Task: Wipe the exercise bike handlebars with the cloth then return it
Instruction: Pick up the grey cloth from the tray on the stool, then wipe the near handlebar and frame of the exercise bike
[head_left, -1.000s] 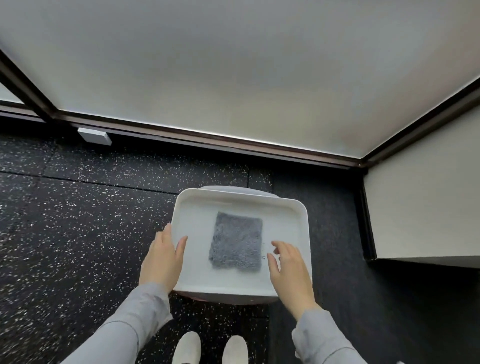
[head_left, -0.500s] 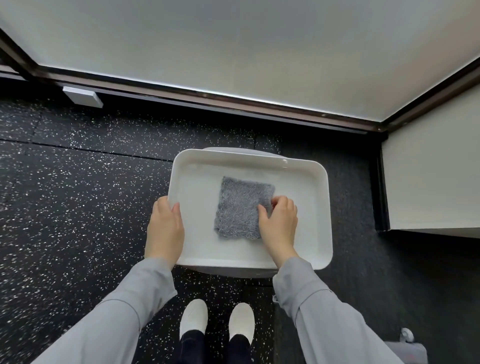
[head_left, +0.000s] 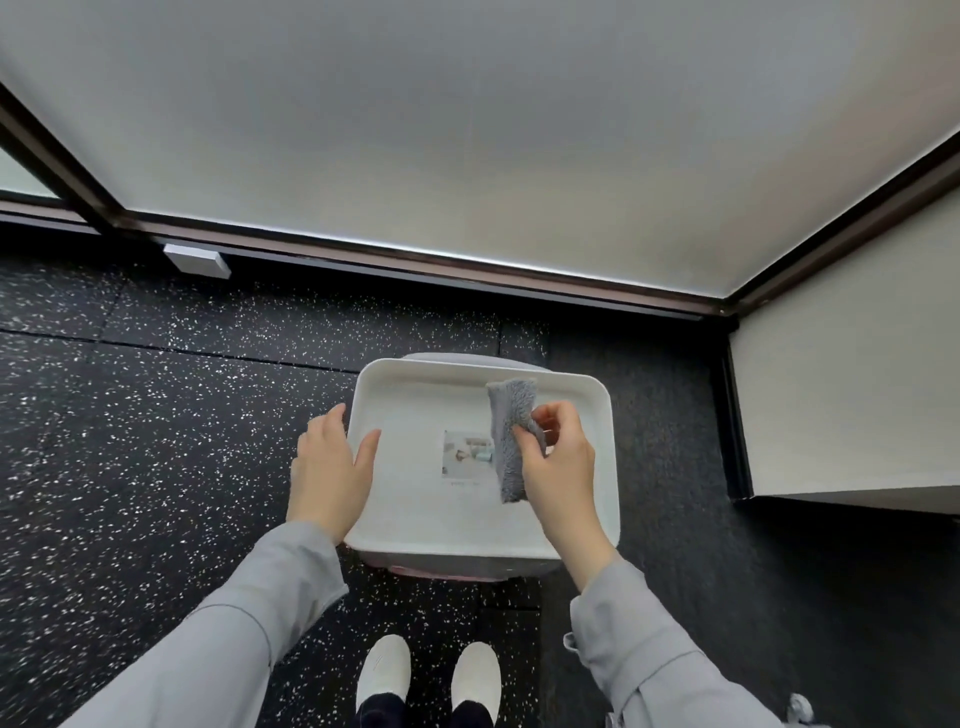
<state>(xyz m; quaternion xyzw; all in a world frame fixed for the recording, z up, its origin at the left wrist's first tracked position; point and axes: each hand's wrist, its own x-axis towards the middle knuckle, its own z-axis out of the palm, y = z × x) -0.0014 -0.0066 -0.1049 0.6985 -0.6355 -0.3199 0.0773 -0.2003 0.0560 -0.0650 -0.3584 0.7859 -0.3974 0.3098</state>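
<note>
A grey fluffy cloth (head_left: 509, 436) hangs folded above a white tray (head_left: 415, 530), pinched at its right edge by my right hand (head_left: 558, 467). My left hand (head_left: 330, 475) grips the tray's left rim, thumb over the edge. A small picture label (head_left: 465, 454) shows on the tray floor where the cloth lay. The tray rests on a low round stand whose edge peeks out at the back and front. The exercise bike is not in view.
Black speckled rubber floor (head_left: 156, 441) surrounds the stand. A frosted window with a dark frame (head_left: 415, 260) runs along the back. A white cabinet or wall block (head_left: 852, 395) stands at the right. My white shoes (head_left: 428, 675) are just below the tray.
My right hand reached onto the cloth, took hold of it and lifted it off the tray floor, uncovering the picture label. My left hand stayed on the tray's left rim.
</note>
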